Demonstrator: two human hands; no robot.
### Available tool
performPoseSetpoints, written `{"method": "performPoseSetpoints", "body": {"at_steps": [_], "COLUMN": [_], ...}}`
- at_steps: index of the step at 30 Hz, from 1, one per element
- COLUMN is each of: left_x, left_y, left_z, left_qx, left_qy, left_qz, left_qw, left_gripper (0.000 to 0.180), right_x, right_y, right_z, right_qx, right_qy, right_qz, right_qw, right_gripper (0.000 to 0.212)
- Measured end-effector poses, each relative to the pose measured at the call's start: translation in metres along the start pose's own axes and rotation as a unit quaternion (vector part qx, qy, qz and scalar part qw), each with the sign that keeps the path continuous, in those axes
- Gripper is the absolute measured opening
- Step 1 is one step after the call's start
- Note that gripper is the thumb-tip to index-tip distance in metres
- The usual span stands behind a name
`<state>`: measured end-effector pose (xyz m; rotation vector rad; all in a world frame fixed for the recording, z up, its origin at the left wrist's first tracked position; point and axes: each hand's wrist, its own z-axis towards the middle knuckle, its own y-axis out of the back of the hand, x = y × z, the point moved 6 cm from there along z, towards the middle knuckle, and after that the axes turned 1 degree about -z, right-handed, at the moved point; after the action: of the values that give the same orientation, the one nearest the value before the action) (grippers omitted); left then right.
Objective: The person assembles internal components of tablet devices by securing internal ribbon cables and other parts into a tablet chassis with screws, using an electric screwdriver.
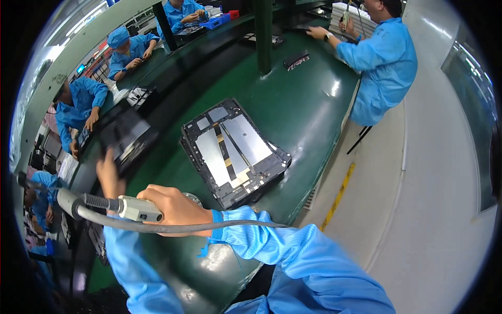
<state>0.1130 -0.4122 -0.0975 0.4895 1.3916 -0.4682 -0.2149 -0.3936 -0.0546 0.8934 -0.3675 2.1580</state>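
Observation:
My right hand (175,208) is wrapped around a pale electric screwdriver (140,209), which lies roughly level and points left. Further left and a little beyond it, my left hand (110,175) is smeared by motion, its fingers at the near edge of a dark opened tablet (128,135). That tablet is blurred too, and its details are hard to make out. On the green bench, right of both hands, sits a stack of opened tablets (235,152). The top one shows silver battery plates, a dark ribbon strip and a black frame.
A grey cable (230,226) crosses over my right wrist. Beyond the stack stand a green post (263,42) and a small dark part (296,60). A dark belt (172,86) curves along the left, with several workers beyond it. Another person (381,63) works at the right edge.

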Motion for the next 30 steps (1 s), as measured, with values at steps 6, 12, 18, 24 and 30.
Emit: {"method": "performPoseSetpoints", "body": {"at_steps": [6,12,18,24,30], "left_x": [-0.032,0.032,0.044,0.022,0.009], "left_y": [0.137,0.145,0.132,0.123,0.182], "left_z": [-0.226,-0.402,-0.453,-0.449,-0.436], "left_qx": [-0.079,-0.137,-0.114,-0.208,-0.299], "left_qy": [-0.072,0.065,0.017,-0.072,-0.050], "left_qz": [-0.034,-0.053,0.174,0.456,0.351], "left_qw": [0.994,0.987,0.978,0.862,0.886], "left_gripper": [0.051,0.053,0.055,0.043,0.026], "right_x": [-0.001,-0.009,-0.007,0.001,-0.003], "right_y": [-0.007,0.009,-0.021,-0.043,-0.038], "right_z": [0.005,-0.002,-0.005,-0.010,-0.014], "right_qx": [-0.049,-0.020,-0.009,0.034,0.037], "right_qy": [0.085,-0.152,-0.125,-0.101,-0.094], "right_qz": [-0.042,-0.051,0.003,-0.036,-0.039], "right_qw": [0.994,0.987,0.992,0.994,0.994], "right_gripper": [0.030,0.020,0.019,0.023,0.024]}}
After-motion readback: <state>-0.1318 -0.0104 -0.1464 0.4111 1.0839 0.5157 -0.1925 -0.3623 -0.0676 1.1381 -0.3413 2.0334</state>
